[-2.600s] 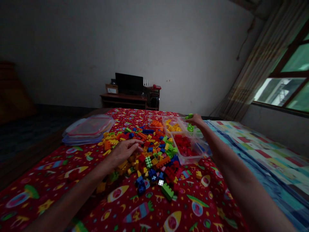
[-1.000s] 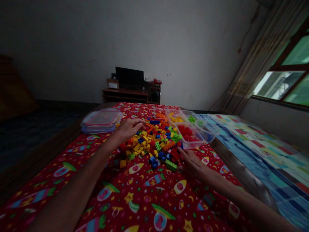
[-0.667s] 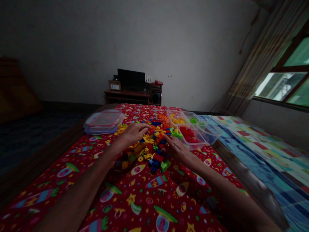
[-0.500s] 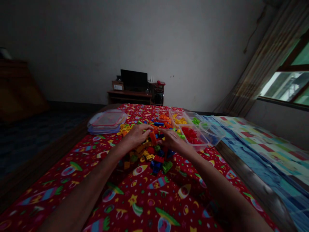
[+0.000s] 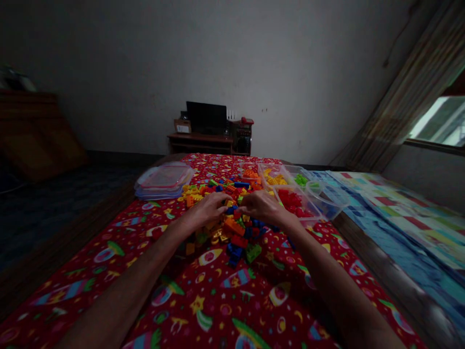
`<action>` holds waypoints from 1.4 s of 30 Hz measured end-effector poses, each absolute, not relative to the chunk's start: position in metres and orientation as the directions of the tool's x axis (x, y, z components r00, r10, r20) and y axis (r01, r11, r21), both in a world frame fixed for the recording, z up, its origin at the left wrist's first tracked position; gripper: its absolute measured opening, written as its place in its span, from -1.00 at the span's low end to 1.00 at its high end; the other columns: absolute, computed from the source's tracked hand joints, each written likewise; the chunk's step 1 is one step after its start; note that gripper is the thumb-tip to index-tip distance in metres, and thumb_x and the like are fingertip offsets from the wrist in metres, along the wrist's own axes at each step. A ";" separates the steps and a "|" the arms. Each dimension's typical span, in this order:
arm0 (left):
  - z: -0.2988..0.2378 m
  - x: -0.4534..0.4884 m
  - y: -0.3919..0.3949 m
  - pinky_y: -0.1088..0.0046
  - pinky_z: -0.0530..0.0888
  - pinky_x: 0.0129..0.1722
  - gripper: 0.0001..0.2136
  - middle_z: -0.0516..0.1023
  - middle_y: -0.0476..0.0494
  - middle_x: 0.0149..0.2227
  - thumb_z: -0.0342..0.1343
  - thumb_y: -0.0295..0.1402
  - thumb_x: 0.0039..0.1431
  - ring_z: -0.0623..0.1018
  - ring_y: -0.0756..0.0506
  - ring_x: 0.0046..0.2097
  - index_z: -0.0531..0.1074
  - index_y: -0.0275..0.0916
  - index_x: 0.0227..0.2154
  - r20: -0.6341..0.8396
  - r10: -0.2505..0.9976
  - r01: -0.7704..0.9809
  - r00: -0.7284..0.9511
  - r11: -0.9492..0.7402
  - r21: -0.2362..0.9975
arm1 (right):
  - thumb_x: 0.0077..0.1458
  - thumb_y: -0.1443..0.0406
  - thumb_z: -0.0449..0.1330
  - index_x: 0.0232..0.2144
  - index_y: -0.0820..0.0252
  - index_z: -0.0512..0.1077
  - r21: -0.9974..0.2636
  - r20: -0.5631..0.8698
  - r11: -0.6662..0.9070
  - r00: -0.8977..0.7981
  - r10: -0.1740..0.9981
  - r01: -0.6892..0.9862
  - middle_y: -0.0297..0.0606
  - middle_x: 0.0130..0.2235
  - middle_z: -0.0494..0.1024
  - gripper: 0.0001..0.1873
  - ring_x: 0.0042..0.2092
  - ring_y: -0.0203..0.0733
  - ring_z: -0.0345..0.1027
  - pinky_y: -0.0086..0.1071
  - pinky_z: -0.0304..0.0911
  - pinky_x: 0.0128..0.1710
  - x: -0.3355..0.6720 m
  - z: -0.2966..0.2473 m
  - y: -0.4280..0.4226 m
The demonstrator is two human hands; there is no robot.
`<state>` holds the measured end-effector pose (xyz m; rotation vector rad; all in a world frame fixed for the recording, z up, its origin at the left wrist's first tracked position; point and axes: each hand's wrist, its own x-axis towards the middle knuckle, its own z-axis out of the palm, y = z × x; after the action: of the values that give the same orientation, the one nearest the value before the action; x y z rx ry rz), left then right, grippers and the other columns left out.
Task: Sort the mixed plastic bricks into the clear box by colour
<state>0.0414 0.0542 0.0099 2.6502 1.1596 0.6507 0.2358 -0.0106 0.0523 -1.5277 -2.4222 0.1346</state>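
Observation:
A heap of plastic building blocks (image 5: 232, 226) in orange, yellow, red, blue and green lies on the red patterned cloth (image 5: 225, 300). My left hand (image 5: 209, 207) reaches into its left side, thumb and fingers curved and apart. Facing it from the right, my right hand (image 5: 262, 205) bends its fingers down over the blocks, thumb apart from them. Small blue and red blocks show between the two sets of fingertips; neither hand clearly grips one. An orange block (image 5: 233, 226) rests just below the hands. The dim light hides what is under the palms.
Right of the heap stand clear plastic boxes holding red blocks (image 5: 292, 202), yellow blocks (image 5: 275, 179), green blocks (image 5: 301, 180) and orange blocks (image 5: 250, 173). A round clear tub (image 5: 336, 198) is beside them. Stacked lids (image 5: 165, 179) lie at the left.
The orange block that stood upright between my hands now lies on the heap below them. My hands remain over the heap, and the view has shifted slightly left.

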 end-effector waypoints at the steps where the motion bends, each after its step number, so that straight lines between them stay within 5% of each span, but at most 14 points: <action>1: 0.009 0.041 0.055 0.32 0.40 0.02 -0.70 0.56 -0.14 -0.07 0.03 -0.39 0.04 0.51 -0.15 -0.03 0.47 -0.21 -0.13 0.319 0.738 0.672 0.594 -0.674 0.307 | 0.11 0.12 0.18 -0.33 0.21 0.54 -0.183 0.102 0.461 -0.450 0.887 0.868 -0.22 -0.41 0.54 -0.72 -0.41 -0.30 0.32 -0.46 -0.04 -0.48 0.231 0.051 -0.017; 4: 0.010 0.037 0.057 0.34 0.42 -0.02 -0.74 0.57 -0.16 -0.13 0.05 -0.35 0.05 0.52 -0.17 -0.07 0.49 -0.23 -0.18 0.322 0.767 0.726 0.555 -0.636 0.262 | 0.09 0.09 0.19 -0.22 0.21 0.51 -0.038 -0.006 0.507 -0.508 0.861 0.861 -0.13 -0.25 0.56 -0.67 -0.28 -0.20 0.38 -0.44 0.01 -0.43 0.216 0.042 -0.032; 7: 0.013 0.031 0.058 0.33 0.42 -0.03 -0.72 0.58 -0.20 -0.13 0.04 -0.34 0.05 0.53 -0.19 -0.07 0.50 -0.25 -0.19 0.342 0.784 0.760 0.519 -0.606 0.236 | 0.14 0.18 0.16 -0.20 0.26 0.47 -0.006 0.054 0.550 -0.549 0.834 0.835 -0.10 -0.20 0.54 -0.73 -0.24 -0.20 0.37 -0.44 0.02 -0.40 0.210 0.037 -0.036; 15: 0.025 0.033 0.054 0.35 0.42 -0.03 -0.67 0.58 -0.20 -0.09 -0.03 -0.30 0.12 0.55 -0.17 -0.07 0.49 -0.28 -0.11 0.291 0.807 0.765 0.514 -0.585 0.269 | 0.07 0.28 0.17 -0.35 0.29 0.43 -0.467 0.244 0.411 -0.333 0.911 0.783 -0.34 -0.46 0.43 -0.85 -0.47 -0.40 0.19 -0.49 -0.02 -0.48 0.238 0.047 -0.006; 21: 0.020 0.035 0.052 0.35 0.40 0.03 -0.67 0.56 -0.17 -0.05 -0.01 -0.36 0.11 0.53 -0.16 -0.03 0.48 -0.23 -0.07 0.293 0.781 0.748 0.552 -0.619 0.241 | -0.01 0.20 0.21 -0.28 0.29 0.46 -0.685 0.197 0.320 -0.257 0.946 0.655 -0.36 -0.50 0.44 -0.73 -0.52 -0.40 0.24 -0.52 0.05 -0.53 0.259 0.031 0.014; 28: 0.008 0.029 0.059 0.34 0.41 0.02 -0.67 0.57 -0.19 -0.07 0.01 -0.39 0.08 0.53 -0.16 -0.05 0.48 -0.26 -0.08 0.289 0.755 0.722 0.589 -0.652 0.231 | 0.00 0.23 0.15 -0.63 0.34 0.45 -0.501 0.309 0.288 -0.141 0.940 0.816 -0.37 -0.64 0.34 -0.71 -0.57 -0.43 0.16 -0.51 -0.03 -0.56 0.282 0.065 0.050; 35: 0.010 0.029 0.057 0.34 0.43 0.00 -0.68 0.57 -0.19 -0.08 0.00 -0.37 0.11 0.53 -0.17 -0.05 0.48 -0.25 -0.09 0.299 0.755 0.718 0.584 -0.652 0.244 | 0.13 0.25 0.10 -0.57 0.35 0.41 -0.563 0.273 0.090 0.082 0.959 0.821 -0.30 -0.66 0.35 -0.69 -0.58 -0.36 0.26 -0.52 0.09 -0.56 0.285 0.099 0.100; 42: -0.007 0.026 0.067 0.30 0.39 0.05 -0.67 0.54 -0.23 -0.05 -0.03 -0.39 0.12 0.50 -0.17 0.01 0.45 -0.26 -0.07 0.331 0.731 0.704 0.596 -0.675 0.222 | 0.11 0.34 0.01 -0.60 0.30 0.42 -0.497 0.348 0.297 -0.126 0.929 0.815 -0.28 -0.57 0.46 -0.69 -0.54 -0.38 0.27 -0.53 0.09 -0.52 0.284 0.064 0.069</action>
<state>0.0265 0.0671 -0.0070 2.7460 1.2360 0.6173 0.2843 0.0692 0.0641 -1.5497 -1.9697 0.2451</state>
